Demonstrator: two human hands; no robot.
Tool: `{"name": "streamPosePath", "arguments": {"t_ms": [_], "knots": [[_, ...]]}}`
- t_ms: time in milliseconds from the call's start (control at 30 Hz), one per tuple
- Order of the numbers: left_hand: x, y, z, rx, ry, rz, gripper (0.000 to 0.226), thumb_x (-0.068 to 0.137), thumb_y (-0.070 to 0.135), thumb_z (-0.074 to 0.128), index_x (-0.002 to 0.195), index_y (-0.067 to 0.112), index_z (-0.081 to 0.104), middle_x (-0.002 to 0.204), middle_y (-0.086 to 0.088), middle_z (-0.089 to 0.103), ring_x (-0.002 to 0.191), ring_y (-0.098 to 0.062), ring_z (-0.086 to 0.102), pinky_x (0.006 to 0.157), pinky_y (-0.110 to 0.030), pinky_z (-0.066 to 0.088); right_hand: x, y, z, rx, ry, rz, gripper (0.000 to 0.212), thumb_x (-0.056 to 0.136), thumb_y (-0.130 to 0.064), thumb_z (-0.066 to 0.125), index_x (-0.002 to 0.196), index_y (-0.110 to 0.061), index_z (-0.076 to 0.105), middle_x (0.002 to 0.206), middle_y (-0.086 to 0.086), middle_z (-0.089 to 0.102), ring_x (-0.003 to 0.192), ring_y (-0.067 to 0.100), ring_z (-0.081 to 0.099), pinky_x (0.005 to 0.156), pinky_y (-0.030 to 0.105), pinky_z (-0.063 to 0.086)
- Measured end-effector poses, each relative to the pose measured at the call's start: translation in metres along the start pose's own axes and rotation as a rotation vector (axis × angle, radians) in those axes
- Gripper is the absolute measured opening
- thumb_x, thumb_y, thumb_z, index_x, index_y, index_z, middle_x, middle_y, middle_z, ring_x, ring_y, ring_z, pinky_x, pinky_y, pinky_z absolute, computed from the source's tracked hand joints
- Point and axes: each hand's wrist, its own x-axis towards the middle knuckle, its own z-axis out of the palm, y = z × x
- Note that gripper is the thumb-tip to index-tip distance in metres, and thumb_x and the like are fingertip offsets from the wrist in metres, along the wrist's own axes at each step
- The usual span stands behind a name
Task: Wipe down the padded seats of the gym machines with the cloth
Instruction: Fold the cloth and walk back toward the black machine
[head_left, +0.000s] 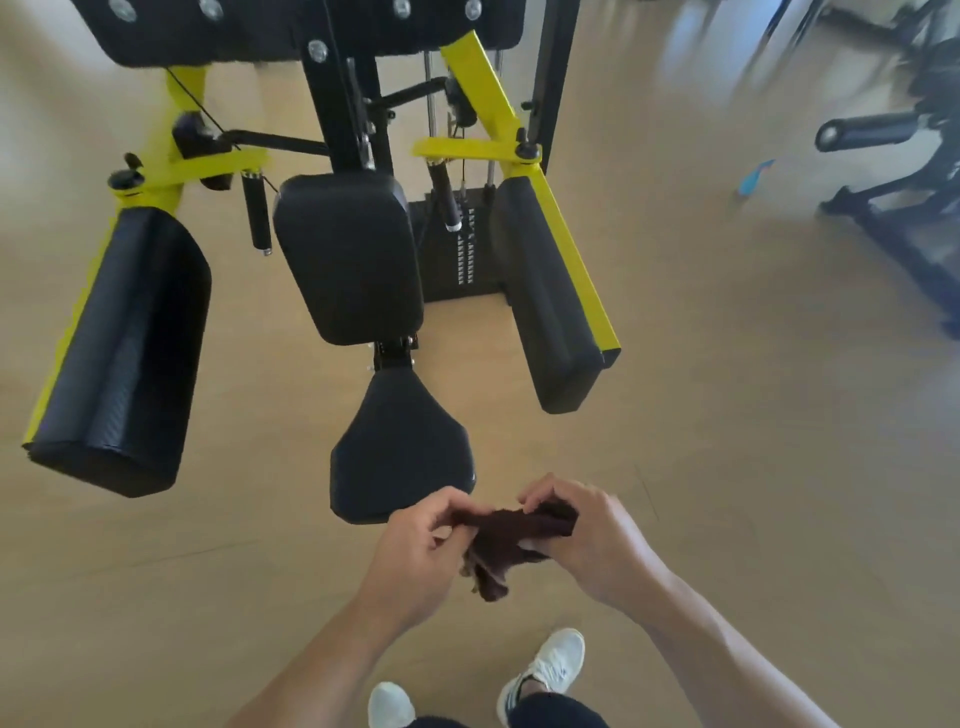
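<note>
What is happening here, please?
A person stands before a yellow and black gym machine. The left hand and the right hand both pinch a dark brown cloth, bunched between them in the air, just in front of the padded seat. The cloth does not touch the seat yet, so wiping has not begun.

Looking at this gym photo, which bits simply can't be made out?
- Head view: the cloth is bunched between the left hand and right hand, so its full shape and size are hidden.
- The seat has its near edge covered by the left hand.
- The second machine at right is blurred and cut off by the edge.
</note>
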Motion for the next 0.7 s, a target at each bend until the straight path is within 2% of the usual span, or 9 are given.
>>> {"name": "streamPosePath", "arguments": {"t_ms": [100, 200, 267, 333, 433, 500, 600, 700], "knots": [[0.011, 0.022, 0.032, -0.006, 0.103, 0.064, 0.025, 0.093, -0.001, 0.065, 0.094, 0.02, 0.077, 0.092, 0.01, 0.08, 0.088, -0.004, 0.075, 0.076, -0.02, 0.06, 0.003, 0.023, -0.029, -0.02, -0.03, -0.068, 0.031, 0.075, -0.015, 0.087, 0.089, -0.035, 0.068, 0.09, -0.017, 0.068, 0.083, 0.005, 0.062, 0.068, 0.015, 0.047], [0.025, 0.045, 0.064, 0.054, 0.121, 0.089, 0.029, 0.092, -0.004, 0.063, 0.094, 0.022, 0.075, 0.087, 0.009, 0.079, 0.08, -0.009, 0.076, 0.07, -0.019, 0.059, 0.0, 0.052, -0.063, 0.009, 0.006, -0.021, 0.033, 0.077, -0.015, 0.086, 0.079, -0.034, 0.059, 0.083, -0.017, 0.07, 0.066, 0.002, 0.057, 0.058, 0.014, 0.042], [0.034, 0.056, 0.089, 0.067, 0.069, 0.077, 0.03, 0.093, -0.004, 0.062, 0.091, 0.025, 0.069, 0.093, 0.011, 0.078, 0.083, -0.008, 0.076, 0.074, -0.025, 0.062, -0.004, 0.076, -0.088, 0.004, 0.065, 0.013, 0.04, 0.078, -0.011, 0.085, 0.072, -0.031, 0.051, 0.074, -0.016, 0.068, 0.057, 0.003, 0.052, 0.052, 0.015, 0.04], [0.045, 0.065, 0.117, 0.12, 0.013, 0.086, 0.033, 0.092, -0.002, 0.062, 0.089, 0.03, 0.066, 0.097, 0.015, 0.077, 0.087, -0.007, 0.075, 0.076, -0.027, 0.062, -0.009, 0.1, -0.115, -0.057, 0.095, 0.017, 0.038, 0.08, -0.006, 0.079, 0.074, -0.031, 0.051, 0.068, -0.014, 0.063, 0.055, 0.006, 0.049, 0.05, 0.017, 0.039], [0.065, 0.082, 0.165, 0.221, -0.098, 0.155, 0.034, 0.093, 0.003, 0.059, 0.104, 0.032, 0.072, 0.099, 0.016, 0.074, 0.091, -0.005, 0.071, 0.081, -0.023, 0.058, -0.015, 0.129, -0.161, -0.119, 0.14, 0.016, 0.03, 0.081, -0.006, 0.077, 0.084, -0.03, 0.058, 0.068, -0.018, 0.059, 0.062, 0.003, 0.054, 0.054, 0.013, 0.039], [0.083, 0.096, 0.195, 0.284, -0.166, 0.222, 0.035, 0.091, 0.0, 0.058, 0.108, 0.024, 0.076, 0.102, 0.013, 0.073, 0.096, -0.001, 0.068, 0.086, -0.019, 0.054, -0.02, 0.151, -0.192, -0.15, 0.186, 0.045, 0.026, 0.081, -0.009, 0.078, 0.088, -0.027, 0.061, 0.069, -0.02, 0.057, 0.065, 0.002, 0.054, 0.057, 0.011, 0.04], [0.113, 0.119, 0.242, 0.318, -0.274, 0.269, 0.036, 0.085, -0.01, 0.059, 0.096, 0.017, 0.079, 0.096, 0.012, 0.073, 0.096, 0.003, 0.065, 0.085, -0.012, 0.05, -0.026, 0.185, -0.238, -0.194, 0.199, 0.108, 0.022, 0.079, -0.009, 0.079, 0.087, -0.024, 0.064, 0.07, -0.02, 0.057, 0.064, 0.006, 0.052, 0.059, 0.011, 0.037], [0.142, 0.142, 0.293, 0.319, -0.358, 0.24, 0.041, 0.079, -0.012, 0.057, 0.078, 0.026, 0.073, 0.092, 0.017, 0.072, 0.092, 0.0, 0.066, 0.083, -0.021, 0.053, -0.028, 0.213, -0.291, -0.244, 0.147, 0.119, 0.018, 0.078, -0.007, 0.081, 0.085, -0.021, 0.073, 0.078, -0.016, 0.061, 0.073, 0.006, 0.055, 0.065, 0.006, 0.038]]}}
